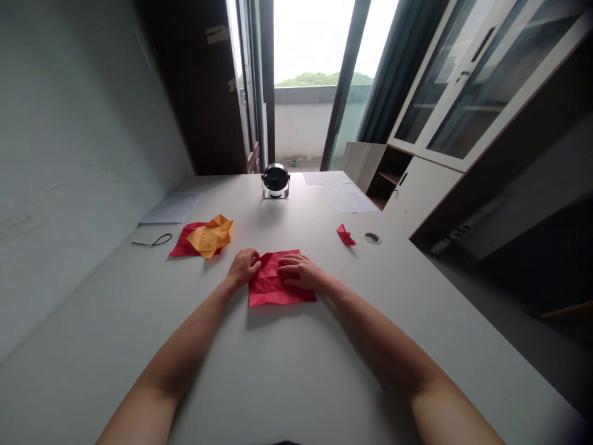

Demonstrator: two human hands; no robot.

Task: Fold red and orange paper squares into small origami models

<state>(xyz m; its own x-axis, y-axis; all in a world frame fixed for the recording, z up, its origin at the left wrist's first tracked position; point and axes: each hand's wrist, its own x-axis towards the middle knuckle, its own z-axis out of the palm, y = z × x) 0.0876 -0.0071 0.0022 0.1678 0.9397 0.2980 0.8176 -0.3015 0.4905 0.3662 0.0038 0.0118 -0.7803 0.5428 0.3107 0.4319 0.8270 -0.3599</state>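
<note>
At left edge of creased red sheet [266, 288], mid-desk [278, 371]: left hand [244, 267], fingers bent, can't tell if pinching. Over right part: right hand [302, 273], open, fingers spread. Could skid or tear at creases if pressed unevenly. Counts: one sheet under hands; leftward, one orange sheet [212, 237] over one flat red sheet [183, 245]; rightward, one folded red piece [345, 235].

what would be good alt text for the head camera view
Two bare hands, left and right, rest on a creased red paper sheet on a white table. Orange and red papers lie left; a small folded red paper lies right.
</note>
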